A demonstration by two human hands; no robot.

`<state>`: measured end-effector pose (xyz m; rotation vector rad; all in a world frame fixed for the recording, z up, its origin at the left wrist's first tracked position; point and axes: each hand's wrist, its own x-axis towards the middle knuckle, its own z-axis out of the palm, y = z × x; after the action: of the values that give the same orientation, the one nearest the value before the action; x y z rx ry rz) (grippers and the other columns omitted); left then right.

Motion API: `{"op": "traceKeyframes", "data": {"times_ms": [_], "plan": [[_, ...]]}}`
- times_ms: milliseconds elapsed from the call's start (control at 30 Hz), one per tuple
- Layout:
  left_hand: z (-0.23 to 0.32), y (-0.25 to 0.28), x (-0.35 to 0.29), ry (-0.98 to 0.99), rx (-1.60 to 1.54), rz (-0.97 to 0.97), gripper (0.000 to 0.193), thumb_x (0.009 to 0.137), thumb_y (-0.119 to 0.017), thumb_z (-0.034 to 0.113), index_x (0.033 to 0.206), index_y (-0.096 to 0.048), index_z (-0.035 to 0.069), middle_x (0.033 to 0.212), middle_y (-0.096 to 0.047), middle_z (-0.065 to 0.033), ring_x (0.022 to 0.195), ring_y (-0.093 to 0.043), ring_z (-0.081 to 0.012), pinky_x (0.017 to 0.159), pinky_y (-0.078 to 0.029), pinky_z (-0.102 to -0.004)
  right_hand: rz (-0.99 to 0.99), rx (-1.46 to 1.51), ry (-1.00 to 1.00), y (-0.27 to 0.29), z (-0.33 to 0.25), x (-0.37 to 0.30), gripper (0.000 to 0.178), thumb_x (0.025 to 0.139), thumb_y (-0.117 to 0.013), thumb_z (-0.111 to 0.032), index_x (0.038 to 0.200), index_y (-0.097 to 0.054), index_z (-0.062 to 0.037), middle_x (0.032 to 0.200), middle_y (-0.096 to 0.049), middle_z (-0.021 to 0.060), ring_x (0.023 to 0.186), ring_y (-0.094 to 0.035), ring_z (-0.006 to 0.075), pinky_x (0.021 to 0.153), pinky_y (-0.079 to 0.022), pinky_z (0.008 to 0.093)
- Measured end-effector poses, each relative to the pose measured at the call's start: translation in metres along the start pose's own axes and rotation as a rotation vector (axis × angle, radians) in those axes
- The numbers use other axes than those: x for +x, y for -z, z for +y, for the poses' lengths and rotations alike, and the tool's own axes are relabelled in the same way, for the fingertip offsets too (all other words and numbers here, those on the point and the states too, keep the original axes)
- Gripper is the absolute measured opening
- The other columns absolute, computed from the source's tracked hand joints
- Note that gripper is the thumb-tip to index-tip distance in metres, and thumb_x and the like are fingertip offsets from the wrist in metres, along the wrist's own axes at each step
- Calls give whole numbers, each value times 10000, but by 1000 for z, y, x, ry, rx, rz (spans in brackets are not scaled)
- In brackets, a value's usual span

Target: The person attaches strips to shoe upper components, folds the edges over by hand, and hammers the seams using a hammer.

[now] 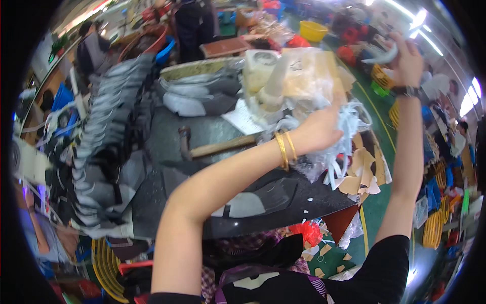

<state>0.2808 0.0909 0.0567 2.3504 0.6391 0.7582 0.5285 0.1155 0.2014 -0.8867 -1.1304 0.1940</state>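
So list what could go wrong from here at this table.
The gold bangles by the left hand might snag on the pale blue strips close to it. Tan scraps at the right edge of the table could be knocked to the floor, where similar bits lie. The pale curved piece in the right hand might slip and drop, since it is held out beyond the table.

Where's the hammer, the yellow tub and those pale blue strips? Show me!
Hammer (223, 147): head view, on its wooden handle.
Yellow tub (313, 33): head view, on its outer side.
Pale blue strips (348, 130): head view, middle of the bunch.
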Motion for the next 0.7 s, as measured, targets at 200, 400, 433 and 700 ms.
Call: {"op": "traceKeyframes", "data": {"times_ms": [200, 400, 433, 700], "plan": [[25, 109, -152, -512, 608, -35, 123, 727, -599, 160, 805, -572, 68, 728, -564, -49, 658, -563, -191, 582, -461, -346, -354, -332, -300, -66, -87, -132, 270, 1001, -462, -162, 1208, -534, -5, 739, -582, 16, 436, -422, 21, 374, -306, 178], [-39, 129, -284, -184, 1023, -122, 347, 742, -574, 162, 1070, -617, 59, 1198, -558, -92, 1156, -511, -255, 990, -410, -445, -1256, -34, -916, -133, -85, -209, 207, 951, -523, -126, 1077, -545, 37, 769, -653, 108, 550, -655, 170, 438, -503, 220], [-46, 131, -294, -82, 1049, -154, 404, 744, -579, 159, 1137, -607, 68, 1282, -521, -99, 1221, -472, -268, 1029, -380, -480, -1376, -29, -1033, -158, -89, -221, 195, 943, -526, -90, 1080, -542, 47, 794, -663, 125, 583, -676, 187, 465, -536, 240], [-28, 69, -336, 249, 507, 49, 451, 816, -636, 229, 1216, -551, 41, 1283, -518, -169, 1212, -495, -351, 1023, -396, -484, -1601, -228, -1307, -206, -43, -311, 167, 955, -514, -97, 934, -588, 51, 681, -631, 85, 564, -664, 158, 486, -532, 247]]}}
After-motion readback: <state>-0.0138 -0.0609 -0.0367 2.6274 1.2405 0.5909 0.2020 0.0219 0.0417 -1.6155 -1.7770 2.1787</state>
